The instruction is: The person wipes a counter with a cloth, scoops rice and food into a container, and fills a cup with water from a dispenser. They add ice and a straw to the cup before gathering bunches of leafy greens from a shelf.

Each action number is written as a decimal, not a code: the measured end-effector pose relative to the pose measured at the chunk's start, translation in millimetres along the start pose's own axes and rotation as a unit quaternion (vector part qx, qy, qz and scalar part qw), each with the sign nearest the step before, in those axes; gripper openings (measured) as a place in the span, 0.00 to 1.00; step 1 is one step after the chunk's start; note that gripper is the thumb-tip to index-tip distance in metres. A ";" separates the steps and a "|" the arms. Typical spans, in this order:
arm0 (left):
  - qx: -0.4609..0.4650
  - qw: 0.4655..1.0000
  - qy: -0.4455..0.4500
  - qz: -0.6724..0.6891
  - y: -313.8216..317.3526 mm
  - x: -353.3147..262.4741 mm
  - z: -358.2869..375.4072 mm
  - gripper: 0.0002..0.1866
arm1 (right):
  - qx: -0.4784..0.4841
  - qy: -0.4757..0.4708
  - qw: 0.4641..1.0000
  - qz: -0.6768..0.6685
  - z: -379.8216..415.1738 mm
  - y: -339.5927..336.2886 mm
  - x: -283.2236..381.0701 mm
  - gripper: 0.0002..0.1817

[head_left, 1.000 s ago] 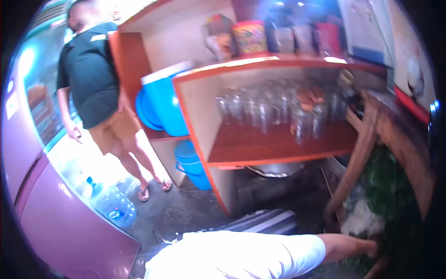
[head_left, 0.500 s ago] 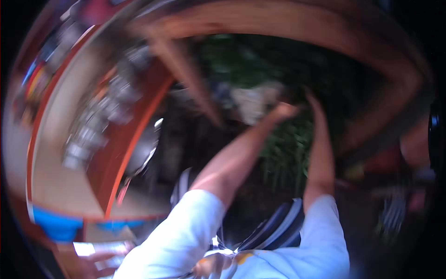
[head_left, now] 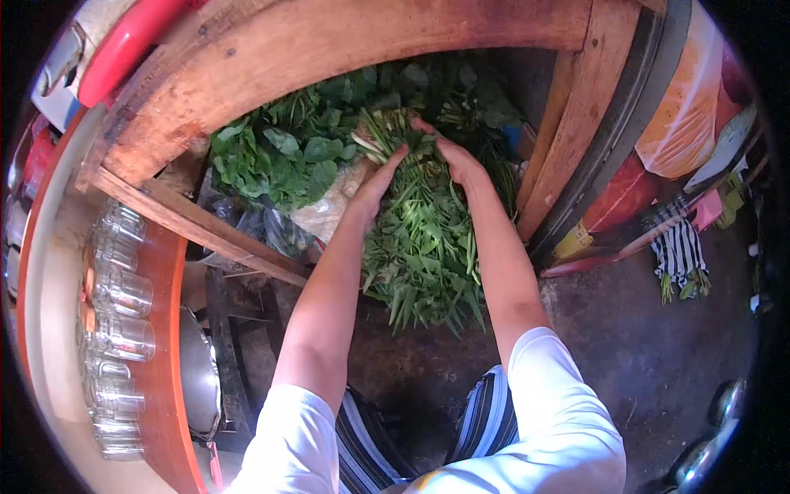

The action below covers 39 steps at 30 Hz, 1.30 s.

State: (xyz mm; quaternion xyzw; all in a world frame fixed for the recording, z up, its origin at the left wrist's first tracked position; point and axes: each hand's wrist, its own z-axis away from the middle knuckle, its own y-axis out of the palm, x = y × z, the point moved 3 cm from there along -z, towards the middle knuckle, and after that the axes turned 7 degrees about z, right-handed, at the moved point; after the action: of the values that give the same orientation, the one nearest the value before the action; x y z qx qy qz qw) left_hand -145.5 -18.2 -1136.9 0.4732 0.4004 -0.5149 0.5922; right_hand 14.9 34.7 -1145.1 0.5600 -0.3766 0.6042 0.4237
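Note:
Both hands are around a large bundle of leafy greens (head_left: pixel 424 239), near its pale cut stems. My left hand (head_left: pixel 378 185) presses on the left side of the bundle, with its thumb pointing up toward the stems. On the right side my right hand (head_left: pixel 457 156) grips it, its fingers partly hidden by stems and leaves. The leaves hang down toward me between my forearms. Behind and to the left lie more broad-leaved greens (head_left: pixel 284 156), beside a pale plastic bag (head_left: pixel 329 206).
A wooden beam (head_left: pixel 370 33) curves above the greens, with a wooden post (head_left: pixel 576 123) at right. Glass jars (head_left: pixel 123 292) line an orange-edged shelf (head_left: pixel 169 329) at left. A metal pan (head_left: pixel 197 370) sits below it. Striped cloth (head_left: pixel 681 247) wraps stems at right.
The view has swung and sharpened. The greens and both hands now appear further left in the frame, and the hands are on the bundle's sides.

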 end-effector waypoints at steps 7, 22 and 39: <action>-0.026 0.989 0.092 0.114 0.2 6.3 31.1 0.34 | 0.179 0.080 0.979 -0.057 34.4 9.9 31.8 0.52; -0.187 0.925 0.227 0.239 2.7 70.7 174.2 0.35 | 0.126 -0.004 0.852 0.508 25.3 -12.7 -32.3 0.27; -0.301 0.905 0.294 -0.069 10.9 35.5 258.9 0.16 | -0.001 -0.094 0.767 0.635 171.3 -26.2 -2.8 0.21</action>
State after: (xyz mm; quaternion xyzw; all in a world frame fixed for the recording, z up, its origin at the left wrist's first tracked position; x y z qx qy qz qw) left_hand -132.9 -278.0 -1109.4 0.3737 0.7236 -0.2470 0.5252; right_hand 100.7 -115.4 -1133.2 0.2467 -0.6850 0.6791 -0.0935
